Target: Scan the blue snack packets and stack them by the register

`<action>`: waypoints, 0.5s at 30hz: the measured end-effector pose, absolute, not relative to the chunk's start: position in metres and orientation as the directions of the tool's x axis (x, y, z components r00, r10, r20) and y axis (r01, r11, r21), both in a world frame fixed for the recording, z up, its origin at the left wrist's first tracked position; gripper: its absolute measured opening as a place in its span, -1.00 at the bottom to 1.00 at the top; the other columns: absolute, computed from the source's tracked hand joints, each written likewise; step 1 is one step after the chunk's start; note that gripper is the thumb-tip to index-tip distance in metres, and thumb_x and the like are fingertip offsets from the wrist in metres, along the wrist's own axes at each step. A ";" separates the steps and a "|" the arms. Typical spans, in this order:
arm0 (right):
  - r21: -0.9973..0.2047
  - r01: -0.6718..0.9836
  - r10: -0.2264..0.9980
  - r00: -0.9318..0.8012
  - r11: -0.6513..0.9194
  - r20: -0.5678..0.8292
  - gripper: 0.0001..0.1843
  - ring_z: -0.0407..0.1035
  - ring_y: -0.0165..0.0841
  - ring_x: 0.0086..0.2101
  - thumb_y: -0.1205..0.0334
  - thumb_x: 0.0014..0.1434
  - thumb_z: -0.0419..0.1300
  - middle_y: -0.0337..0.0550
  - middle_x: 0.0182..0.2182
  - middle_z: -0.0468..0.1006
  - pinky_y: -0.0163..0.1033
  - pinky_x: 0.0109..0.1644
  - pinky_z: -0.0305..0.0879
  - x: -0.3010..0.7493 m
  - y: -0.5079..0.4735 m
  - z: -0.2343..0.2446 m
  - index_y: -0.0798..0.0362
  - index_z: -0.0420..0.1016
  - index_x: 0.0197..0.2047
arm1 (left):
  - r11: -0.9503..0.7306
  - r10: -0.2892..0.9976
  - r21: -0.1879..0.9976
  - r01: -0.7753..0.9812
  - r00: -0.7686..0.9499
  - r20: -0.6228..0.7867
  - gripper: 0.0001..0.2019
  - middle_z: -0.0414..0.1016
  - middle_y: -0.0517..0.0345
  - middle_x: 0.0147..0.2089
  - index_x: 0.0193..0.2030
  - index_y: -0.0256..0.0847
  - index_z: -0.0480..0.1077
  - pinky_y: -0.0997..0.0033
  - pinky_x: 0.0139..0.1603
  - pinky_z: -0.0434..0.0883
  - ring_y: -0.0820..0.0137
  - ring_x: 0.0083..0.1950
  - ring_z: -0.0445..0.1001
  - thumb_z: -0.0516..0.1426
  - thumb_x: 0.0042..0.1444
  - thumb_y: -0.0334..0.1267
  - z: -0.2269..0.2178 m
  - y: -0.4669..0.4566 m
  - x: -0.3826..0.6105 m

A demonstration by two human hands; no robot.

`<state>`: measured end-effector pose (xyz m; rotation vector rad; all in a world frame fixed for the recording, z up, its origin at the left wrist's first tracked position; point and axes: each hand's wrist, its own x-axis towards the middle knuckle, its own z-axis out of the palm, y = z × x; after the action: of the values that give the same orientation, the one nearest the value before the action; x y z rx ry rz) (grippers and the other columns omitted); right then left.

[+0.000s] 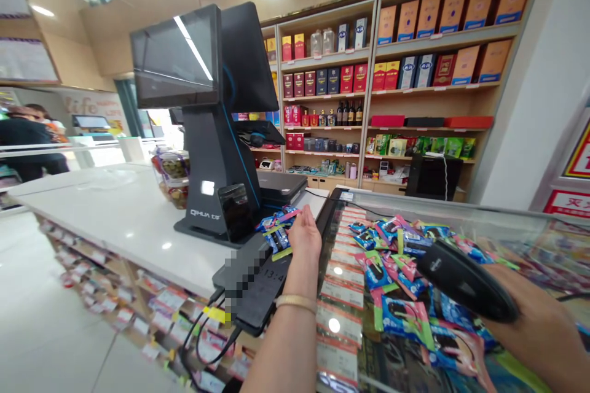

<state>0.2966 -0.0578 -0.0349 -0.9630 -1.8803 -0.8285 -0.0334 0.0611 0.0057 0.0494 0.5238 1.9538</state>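
My left hand (305,233) reaches forward over the counter with fingers stretched out. It is beside a small pile of blue, pink and green snack packets (278,239), which lies at the foot of the checkout screen; the palm side touches or nearly touches them. My right hand (530,307) is wrapped round a black barcode scanner (468,282), its head pointing left. Under and around the scanner, many similar packets (405,319) are spread over a glass display case (338,319). The scanner hides some of them.
A black checkout terminal (198,153) stands on the white counter (115,221). Near my left forearm lie a phone (262,301) and cables (198,344). A clear jar (173,178) sits behind the terminal. Shelves of boxes (332,80) line the back wall; people (27,135) are far left.
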 end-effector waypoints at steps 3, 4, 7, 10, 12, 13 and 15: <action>0.177 0.863 0.293 -0.344 0.473 0.892 -0.77 0.45 -0.22 -0.35 0.24 0.09 0.03 -0.11 -0.34 0.52 -0.18 -0.28 0.30 0.295 -0.059 -0.033 0.00 0.37 -0.16 | -0.307 0.893 0.392 -0.867 -0.405 -0.195 -0.78 0.48 -0.13 -0.18 -0.29 -0.36 0.34 0.62 -0.17 0.52 0.45 -0.10 0.55 -0.10 0.29 -0.44 0.004 0.056 -0.032; 0.184 0.868 0.290 -0.343 0.462 0.893 -0.77 0.45 -0.22 -0.35 0.24 0.10 0.03 -0.11 -0.34 0.52 -0.18 -0.27 0.31 0.294 -0.059 -0.032 0.00 0.36 -0.15 | -0.298 0.899 0.398 -0.867 -0.395 -0.188 -0.79 0.49 -0.13 -0.17 -0.29 -0.35 0.35 0.60 -0.18 0.52 0.45 -0.12 0.55 -0.07 0.28 -0.43 0.004 0.055 -0.029; 0.187 0.887 0.296 -0.330 0.422 0.896 -0.81 0.45 -0.23 -0.35 0.22 0.11 0.04 -0.09 -0.35 0.52 -0.20 -0.29 0.33 0.295 -0.058 -0.029 0.02 0.35 -0.19 | -0.288 0.912 0.567 -0.772 -0.401 -0.082 -0.93 0.52 -0.05 -0.16 -0.23 -0.31 0.39 0.54 -0.24 0.51 0.45 -0.21 0.56 0.09 0.17 -0.42 -0.001 0.050 -0.016; 0.157 0.903 0.299 -0.290 0.399 0.909 -0.81 0.46 -0.24 -0.36 0.23 0.09 0.06 -0.09 -0.36 0.53 -0.22 -0.30 0.34 0.301 -0.056 -0.027 0.02 0.36 -0.20 | -0.297 0.925 0.875 -0.382 -0.342 0.165 -0.83 0.55 0.05 -0.22 -0.21 -0.27 0.43 0.50 -0.33 0.47 0.44 -0.31 0.53 0.21 0.01 -0.33 -0.010 0.047 0.003; 0.125 0.918 0.321 -0.256 0.377 0.912 -0.80 0.46 -0.25 -0.36 0.24 0.07 0.08 -0.10 -0.35 0.54 -0.23 -0.31 0.34 0.306 -0.054 -0.027 0.03 0.38 -0.20 | -0.315 0.934 0.949 -0.026 -0.186 0.305 -0.79 0.55 0.05 -0.25 -0.24 -0.26 0.46 0.43 -0.29 0.46 0.39 -0.30 0.52 0.24 -0.06 -0.28 -0.017 0.043 0.015; 0.110 0.925 0.331 -0.239 0.364 0.913 -0.79 0.46 -0.24 -0.35 0.23 0.06 0.09 -0.10 -0.35 0.55 -0.23 -0.31 0.35 0.309 -0.053 -0.028 0.03 0.39 -0.20 | -0.331 0.934 0.932 0.150 -0.091 0.346 -0.75 0.55 0.04 -0.24 -0.23 -0.26 0.46 0.38 -0.23 0.46 0.35 -0.27 0.52 0.25 -0.09 -0.26 -0.021 0.040 0.020; 0.079 0.937 0.340 -0.201 0.340 0.919 -0.77 0.47 -0.21 -0.32 0.22 0.04 0.10 -0.10 -0.35 0.55 -0.21 -0.28 0.36 0.313 -0.051 -0.029 0.03 0.40 -0.20 | -0.346 0.933 0.820 0.455 0.071 0.354 -0.61 0.55 0.00 -0.16 -0.14 -0.24 0.46 0.27 -0.09 0.42 0.25 -0.15 0.51 0.29 -0.17 -0.23 -0.028 0.034 0.027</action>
<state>0.3128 -0.0514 -0.0286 -1.1457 -1.7288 -0.8575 0.0268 0.0342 -0.0278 1.8477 1.3740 1.2284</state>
